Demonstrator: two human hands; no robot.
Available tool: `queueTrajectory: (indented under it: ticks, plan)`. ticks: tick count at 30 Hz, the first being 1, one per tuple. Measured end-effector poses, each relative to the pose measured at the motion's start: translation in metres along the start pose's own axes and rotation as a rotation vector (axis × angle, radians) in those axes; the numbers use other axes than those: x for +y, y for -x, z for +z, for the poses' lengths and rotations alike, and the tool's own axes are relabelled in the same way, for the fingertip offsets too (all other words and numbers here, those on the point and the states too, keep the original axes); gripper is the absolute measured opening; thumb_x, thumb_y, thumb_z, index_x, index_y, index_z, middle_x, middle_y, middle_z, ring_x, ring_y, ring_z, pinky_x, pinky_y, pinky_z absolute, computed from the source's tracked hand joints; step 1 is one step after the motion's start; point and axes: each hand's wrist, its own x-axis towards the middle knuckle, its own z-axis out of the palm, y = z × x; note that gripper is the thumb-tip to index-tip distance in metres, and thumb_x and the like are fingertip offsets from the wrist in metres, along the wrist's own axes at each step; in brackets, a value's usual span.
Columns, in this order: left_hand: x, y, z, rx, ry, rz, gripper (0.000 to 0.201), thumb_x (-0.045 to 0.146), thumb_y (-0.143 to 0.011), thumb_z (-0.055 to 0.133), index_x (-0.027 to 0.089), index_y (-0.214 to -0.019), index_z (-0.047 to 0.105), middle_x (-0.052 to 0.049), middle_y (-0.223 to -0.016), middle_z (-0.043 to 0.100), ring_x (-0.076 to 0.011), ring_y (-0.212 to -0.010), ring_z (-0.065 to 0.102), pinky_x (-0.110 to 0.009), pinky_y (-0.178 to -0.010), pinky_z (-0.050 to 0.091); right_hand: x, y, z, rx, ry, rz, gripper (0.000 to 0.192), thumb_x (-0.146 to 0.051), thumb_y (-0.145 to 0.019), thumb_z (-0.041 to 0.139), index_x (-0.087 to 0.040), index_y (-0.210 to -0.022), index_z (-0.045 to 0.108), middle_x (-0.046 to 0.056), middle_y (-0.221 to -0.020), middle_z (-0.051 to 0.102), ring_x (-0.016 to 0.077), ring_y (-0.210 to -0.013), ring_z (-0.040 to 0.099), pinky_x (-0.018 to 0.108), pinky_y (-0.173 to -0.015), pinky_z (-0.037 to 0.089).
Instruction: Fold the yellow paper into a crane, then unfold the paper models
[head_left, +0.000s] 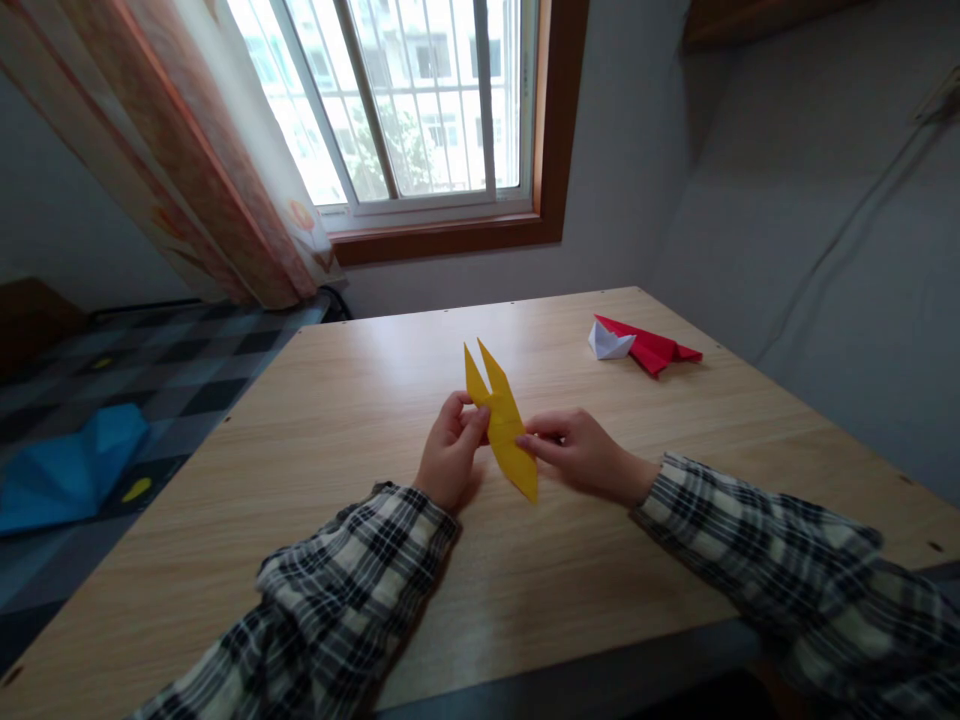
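Note:
Between my two hands is a folded yellow paper (504,425), held above the middle of the table. Two narrow points stick up at its far end, and a single point faces toward me at the near end. My left hand (452,445) pinches its left edge, thumb on top. On the other side, my right hand (577,450) grips the right edge between thumb and fingers. The fingertips beneath the paper are partly hidden.
A white folded paper boat (611,342) touches a red folded paper plane (651,347) at the table's (360,400) far right. Left of the table, a blue folded paper (75,465) lies on a checked bed cover (180,365). A window and curtain are behind.

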Motion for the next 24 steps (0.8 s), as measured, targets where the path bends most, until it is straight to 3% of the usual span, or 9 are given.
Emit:
queueTrajectory:
  ticks: [7,15,20,24]
  plan:
    - [-0.0023,0.0003,-0.0008,-0.049,0.047,-0.083,0.041,0.045,-0.082,0.077,0.020,-0.105,0.054,0.000,-0.085,0.073,-0.0147,-0.075,0.069,-0.028,-0.071,0.057,-0.0003,-0.0019,0.0001,0.022,-0.127,-0.019,0.042,-0.046,-0.101,0.047,-0.017,-0.076,0.061,-0.001,-0.068,0.053,0.0122,-0.065,0.048,0.027,-0.061,0.038]
    - [-0.0005,0.0038,0.0004,-0.097,0.055,-0.112,0.036,0.037,-0.087,0.073,0.022,-0.111,0.051,0.000,-0.088,0.072,-0.0145,-0.074,0.068,-0.026,-0.066,0.054,0.0023,-0.0042,0.0018,0.050,-0.383,0.036,0.025,-0.042,-0.094,0.062,-0.019,-0.105,0.062,-0.004,-0.069,0.053,0.0113,-0.060,0.048,0.025,-0.054,0.038]
    - [0.0026,0.0061,0.0018,-0.111,0.076,-0.142,0.046,0.033,-0.083,0.075,0.024,-0.118,0.047,-0.002,-0.096,0.073,-0.0174,-0.075,0.070,-0.025,-0.061,0.053,0.0033,-0.0085,0.0011,0.091,-0.465,0.047,0.021,-0.039,-0.085,0.072,-0.020,-0.090,0.066,0.001,-0.085,0.063,0.0140,-0.074,0.056,0.028,-0.066,0.048]
    - [0.0032,0.0057,0.0032,-0.095,0.053,-0.167,0.055,0.037,-0.082,0.077,0.025,-0.122,0.042,-0.001,-0.091,0.071,-0.0153,-0.067,0.068,-0.021,-0.051,0.048,0.0068,-0.0101,0.0010,0.079,-0.586,0.099,0.021,-0.037,-0.082,0.075,-0.019,-0.090,0.068,0.002,-0.086,0.066,0.0139,-0.077,0.058,0.029,-0.071,0.050]
